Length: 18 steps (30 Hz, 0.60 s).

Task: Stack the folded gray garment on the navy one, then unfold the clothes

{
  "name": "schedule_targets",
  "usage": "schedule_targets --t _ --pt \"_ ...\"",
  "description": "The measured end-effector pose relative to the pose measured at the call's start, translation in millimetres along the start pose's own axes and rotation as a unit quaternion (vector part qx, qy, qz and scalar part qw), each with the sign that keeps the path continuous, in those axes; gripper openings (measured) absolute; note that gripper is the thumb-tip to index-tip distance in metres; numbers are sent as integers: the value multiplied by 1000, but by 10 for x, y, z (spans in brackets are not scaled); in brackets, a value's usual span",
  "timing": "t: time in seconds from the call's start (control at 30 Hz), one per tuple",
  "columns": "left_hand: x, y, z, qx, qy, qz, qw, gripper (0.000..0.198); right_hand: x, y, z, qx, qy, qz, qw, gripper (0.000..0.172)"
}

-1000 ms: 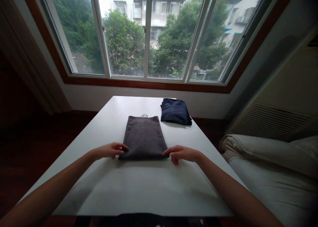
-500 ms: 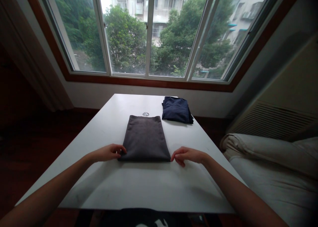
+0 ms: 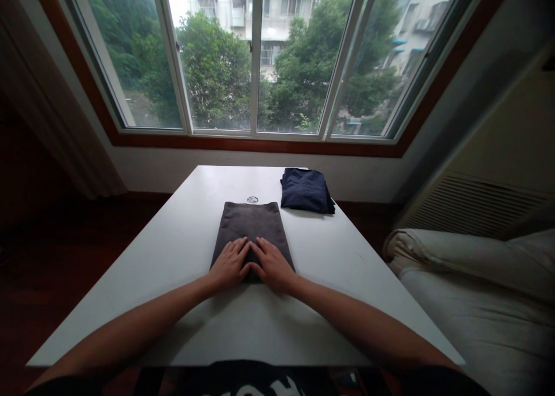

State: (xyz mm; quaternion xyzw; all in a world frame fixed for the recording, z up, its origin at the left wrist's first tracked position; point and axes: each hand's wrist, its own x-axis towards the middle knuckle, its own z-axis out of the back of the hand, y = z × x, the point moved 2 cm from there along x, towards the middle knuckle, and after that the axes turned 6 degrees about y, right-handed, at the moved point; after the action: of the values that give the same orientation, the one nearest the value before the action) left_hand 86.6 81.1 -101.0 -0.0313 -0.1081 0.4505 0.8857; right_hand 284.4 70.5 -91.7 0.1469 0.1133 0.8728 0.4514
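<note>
A dark grey folded cloth (image 3: 250,219), roughly rectangular, lies flat on the white table (image 3: 173,240). Both palms rest on its near half. My left hand (image 3: 230,262) lies with its fingers stretched out, pointing up and inward. Beside it, my right hand (image 3: 271,263) is laid flat in the same way, fingers extended toward the left. The two hands almost meet at the thumbs and fingertips, and they cover part of the cloth's near edge. Neither hand grips anything.
A stack of folded navy cloth (image 3: 306,191) sits at the table's far right corner. Just beyond the grey cloth is a small round mark (image 3: 252,200) on the tabletop. Right of the table stands a pale padded seat (image 3: 472,303); a window (image 3: 255,66) is ahead.
My hands have left the cloth's near left and right corners and come together onto its near middle, fingers now flat. The grey cloth stays in about the same place.
</note>
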Motion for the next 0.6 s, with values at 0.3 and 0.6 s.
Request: schedule_targets --t 0.3,0.6 --pt "-202 131 -56 43 29 -17 999 73 -275 -188 -138 -74 37 -11 996 76" --pt "-497 498 4 10 22 2 1000 68 -609 -397 253 -1 13 19 1000 48"
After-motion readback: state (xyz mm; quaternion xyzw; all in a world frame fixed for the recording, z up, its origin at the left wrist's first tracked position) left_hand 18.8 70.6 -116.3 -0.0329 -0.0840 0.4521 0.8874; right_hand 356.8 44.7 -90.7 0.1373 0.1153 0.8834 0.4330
